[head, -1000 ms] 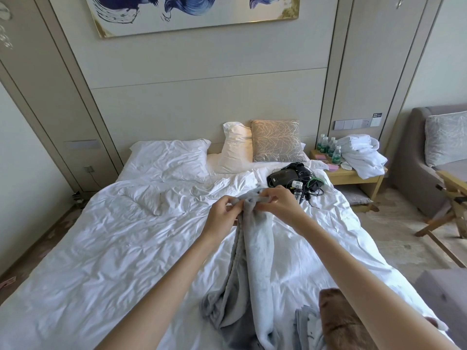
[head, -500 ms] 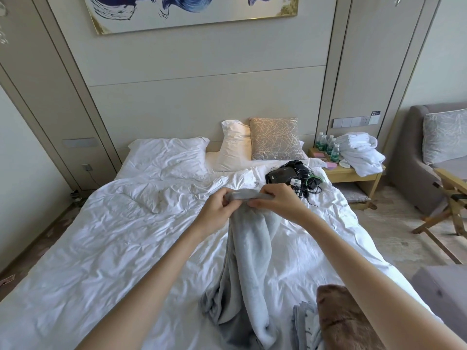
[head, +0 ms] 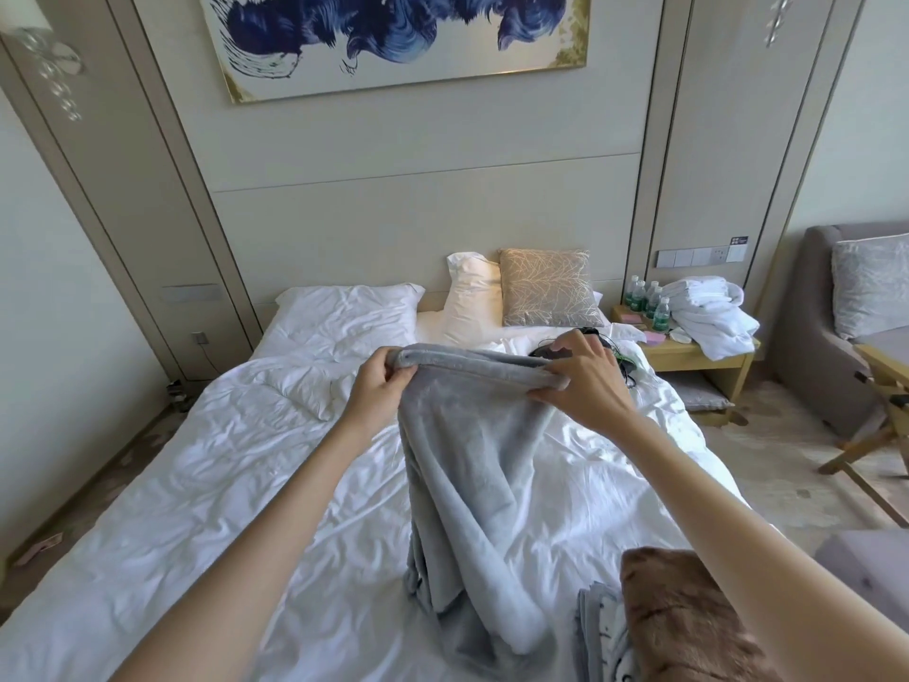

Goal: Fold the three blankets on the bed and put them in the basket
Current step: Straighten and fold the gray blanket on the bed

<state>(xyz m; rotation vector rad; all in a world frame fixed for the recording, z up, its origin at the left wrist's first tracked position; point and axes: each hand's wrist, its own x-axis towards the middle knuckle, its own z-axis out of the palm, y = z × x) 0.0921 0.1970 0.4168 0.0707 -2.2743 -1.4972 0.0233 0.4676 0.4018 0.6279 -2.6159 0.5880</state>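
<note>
Grips have moved apart since half a second ago: left grip (head: 381,386) and right grip (head: 585,381) each pinch the top edge of the grey blanket (head: 472,460), now stretched between them. Below them it hangs onto the bed (head: 196,460), beside a brown blanket (head: 683,622) under the right forearm.

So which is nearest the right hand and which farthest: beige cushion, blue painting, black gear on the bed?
From the right hand, head view:
1. Black gear, on the bed just behind it.
2. Beige cushion, at the bed's head.
3. Blue painting, high on the wall.
</note>
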